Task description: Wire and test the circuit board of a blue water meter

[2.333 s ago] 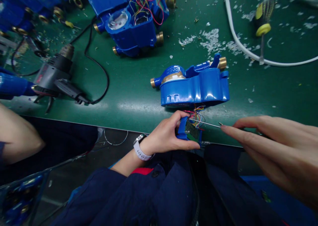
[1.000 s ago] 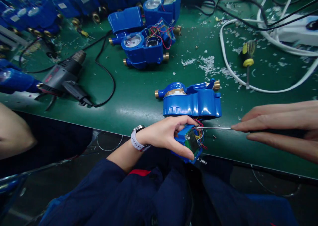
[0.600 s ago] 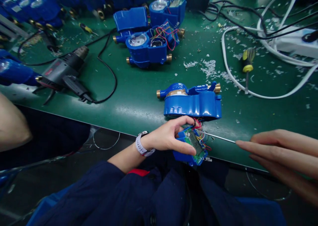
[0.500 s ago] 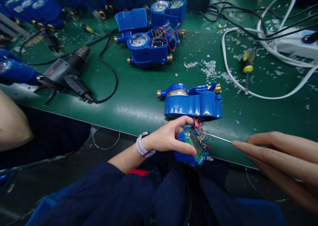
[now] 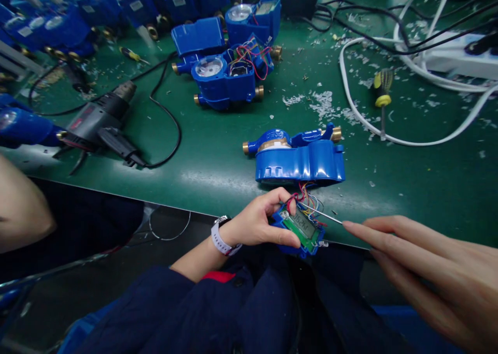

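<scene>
Left hand (image 5: 262,221) half curled, thumb and fingers gripping circuit module (image 5: 307,228), display up, at near edge of desk (image 5: 210,175). Right hand (image 5: 431,260): fingers nearly straight, pinched on thin metal shaft (image 5: 322,215), tip among wires (image 5: 319,204) at module's far edge. 1 blue meter (image 5: 299,163) just beyond; 1 screwdriver (image 5: 383,89) far right.

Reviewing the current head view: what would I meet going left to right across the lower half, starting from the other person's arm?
Other person's arm → grey heat gun → wristwatch with white strap → wearer's left hand → circuit board with LCD → wearer's right hand.
</scene>
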Demonstrator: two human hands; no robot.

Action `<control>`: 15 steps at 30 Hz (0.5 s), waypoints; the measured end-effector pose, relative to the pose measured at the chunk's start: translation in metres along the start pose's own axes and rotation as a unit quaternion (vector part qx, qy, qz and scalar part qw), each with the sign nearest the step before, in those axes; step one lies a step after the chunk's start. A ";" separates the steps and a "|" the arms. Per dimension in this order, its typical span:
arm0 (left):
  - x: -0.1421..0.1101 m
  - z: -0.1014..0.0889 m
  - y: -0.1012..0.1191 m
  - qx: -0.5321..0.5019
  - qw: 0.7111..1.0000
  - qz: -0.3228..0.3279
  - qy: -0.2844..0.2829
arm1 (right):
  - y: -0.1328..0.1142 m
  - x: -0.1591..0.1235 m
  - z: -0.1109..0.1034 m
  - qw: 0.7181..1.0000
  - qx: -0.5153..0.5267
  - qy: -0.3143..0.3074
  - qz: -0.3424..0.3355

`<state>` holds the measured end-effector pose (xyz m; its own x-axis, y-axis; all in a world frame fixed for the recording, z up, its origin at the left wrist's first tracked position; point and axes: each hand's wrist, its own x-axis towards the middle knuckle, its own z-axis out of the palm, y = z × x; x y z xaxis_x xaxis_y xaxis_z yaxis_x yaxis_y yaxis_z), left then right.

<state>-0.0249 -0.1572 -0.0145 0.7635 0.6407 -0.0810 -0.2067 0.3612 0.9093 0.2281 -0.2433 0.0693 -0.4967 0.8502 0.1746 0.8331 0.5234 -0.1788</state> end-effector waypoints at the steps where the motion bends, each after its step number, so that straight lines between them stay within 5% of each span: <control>1: -0.001 0.000 -0.001 0.011 1.000 0.004 0.001 | -0.001 -0.002 0.002 1.000 0.007 -0.015 -0.011; 15: -0.004 0.005 -0.021 0.015 0.998 0.039 0.054 | -0.021 -0.010 0.022 0.998 -0.048 0.027 -0.016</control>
<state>-0.0211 -0.1708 -0.0309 0.6744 0.7366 -0.0514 -0.2439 0.2879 0.9261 0.2106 -0.2616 0.0495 -0.5119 0.8273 0.2314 0.8377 0.5404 -0.0787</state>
